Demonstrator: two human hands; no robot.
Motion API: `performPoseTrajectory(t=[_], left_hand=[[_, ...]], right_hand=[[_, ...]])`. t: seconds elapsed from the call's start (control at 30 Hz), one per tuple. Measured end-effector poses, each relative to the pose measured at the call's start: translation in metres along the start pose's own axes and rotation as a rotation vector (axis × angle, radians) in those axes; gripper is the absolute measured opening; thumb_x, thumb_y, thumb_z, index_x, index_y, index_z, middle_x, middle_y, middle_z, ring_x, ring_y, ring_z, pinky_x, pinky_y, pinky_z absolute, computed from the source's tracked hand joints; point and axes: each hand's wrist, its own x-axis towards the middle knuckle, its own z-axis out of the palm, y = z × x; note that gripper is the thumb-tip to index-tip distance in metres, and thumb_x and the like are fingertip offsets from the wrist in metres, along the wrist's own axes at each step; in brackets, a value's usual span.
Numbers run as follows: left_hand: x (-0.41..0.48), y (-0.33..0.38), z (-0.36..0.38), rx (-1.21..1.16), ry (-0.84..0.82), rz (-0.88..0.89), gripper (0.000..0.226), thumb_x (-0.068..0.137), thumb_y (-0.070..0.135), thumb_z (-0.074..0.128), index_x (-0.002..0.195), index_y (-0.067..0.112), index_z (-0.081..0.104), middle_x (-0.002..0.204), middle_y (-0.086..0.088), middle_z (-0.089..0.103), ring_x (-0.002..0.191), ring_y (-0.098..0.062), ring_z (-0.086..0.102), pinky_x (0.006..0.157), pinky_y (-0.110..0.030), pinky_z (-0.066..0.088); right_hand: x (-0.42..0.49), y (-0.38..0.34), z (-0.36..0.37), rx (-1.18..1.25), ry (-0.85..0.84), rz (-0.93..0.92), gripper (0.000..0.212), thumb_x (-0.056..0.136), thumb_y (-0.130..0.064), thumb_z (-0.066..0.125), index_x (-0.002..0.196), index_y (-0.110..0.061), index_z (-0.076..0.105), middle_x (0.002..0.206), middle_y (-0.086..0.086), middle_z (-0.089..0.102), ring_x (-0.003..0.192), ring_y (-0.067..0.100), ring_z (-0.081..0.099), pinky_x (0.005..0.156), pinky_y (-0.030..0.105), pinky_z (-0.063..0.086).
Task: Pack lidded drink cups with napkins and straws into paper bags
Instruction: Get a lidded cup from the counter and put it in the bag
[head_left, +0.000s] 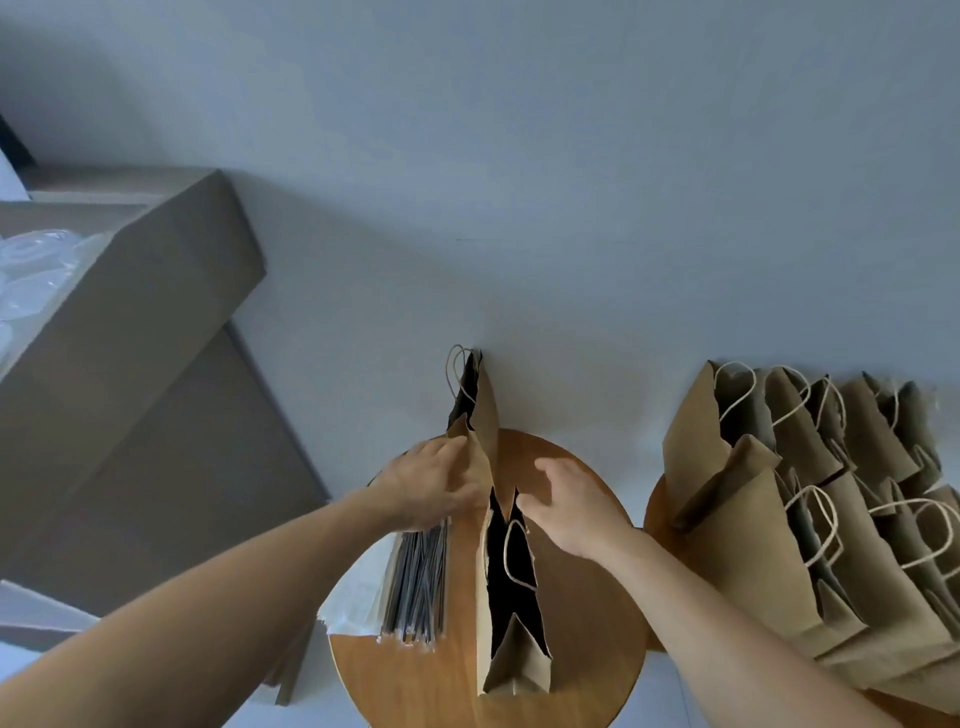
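Observation:
Two brown paper bags stand in a row on a round wooden table (582, 613). The near bag (514, 660) gapes open with a dark inside and a twine handle. The far bag (480, 410) is narrower. My left hand (431, 483) grips the paper edge where the two bags meet. My right hand (571, 504) hovers at the near bag's right rim with fingers spread, holding nothing. A bundle of wrapped straws (418, 582) lies left of the bags on white napkins (353, 597).
Large cardboard boxes (156, 338) stand at the left; the upper one holds clear plastic lids or cups (31, 275). Several filled paper bags (810, 493) crowd a second wooden table at the right. A pale wall rises behind everything.

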Motion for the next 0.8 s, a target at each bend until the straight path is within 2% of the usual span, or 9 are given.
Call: performPoseTrajectory(t=[0.1,0.2,0.4,0.6,0.8], left_hand=[[-0.004,0.0,-0.032,0.167,0.112,-0.04,0.074,0.088,0.064,0.035,0.151,0.027,0.025,0.157,0.001,0.033,0.144,-0.022,0.03,0.113,-0.046,0.03],[-0.018,-0.002,-0.069,0.25,0.143,-0.101,0.067,0.096,0.059,0.036,0.152,0.024,0.026,0.159,-0.002,0.029,0.146,-0.024,0.026,0.116,-0.047,0.026],[-0.066,-0.021,-0.156,0.267,0.259,-0.238,0.069,0.096,0.055,0.041,0.153,0.02,0.027,0.159,-0.003,0.031,0.146,-0.024,0.027,0.117,-0.044,0.028],[-0.128,-0.055,-0.239,0.268,0.403,-0.361,0.067,0.093,0.051,0.046,0.151,0.021,0.032,0.158,-0.001,0.03,0.146,-0.022,0.023,0.115,-0.042,0.027],[-0.196,-0.116,-0.295,0.256,0.507,-0.518,0.059,0.094,0.049,0.047,0.145,0.021,0.04,0.153,-0.002,0.039,0.14,-0.024,0.034,0.108,-0.044,0.033]], right_hand=[[0.013,-0.025,-0.015,-0.064,0.003,-0.096,0.068,0.095,-0.053,0.049,0.151,-0.021,0.029,0.157,0.001,0.031,0.143,0.023,0.032,0.114,0.044,0.035],[0.025,-0.05,-0.029,-0.127,0.003,-0.193,0.069,0.096,-0.053,0.049,0.152,-0.017,0.028,0.156,0.002,0.03,0.141,0.024,0.034,0.112,0.042,0.036],[0.047,-0.122,-0.057,-0.2,0.001,-0.375,0.069,0.095,-0.049,0.049,0.151,-0.013,0.029,0.155,0.006,0.031,0.141,0.027,0.032,0.114,0.045,0.033],[0.045,-0.224,-0.076,-0.261,0.043,-0.55,0.069,0.095,-0.054,0.047,0.149,-0.014,0.031,0.152,0.007,0.033,0.14,0.028,0.031,0.111,0.044,0.034],[0.04,-0.333,-0.08,-0.272,0.118,-0.691,0.069,0.094,-0.052,0.052,0.149,-0.015,0.033,0.154,0.005,0.033,0.141,0.026,0.03,0.113,0.041,0.031]])
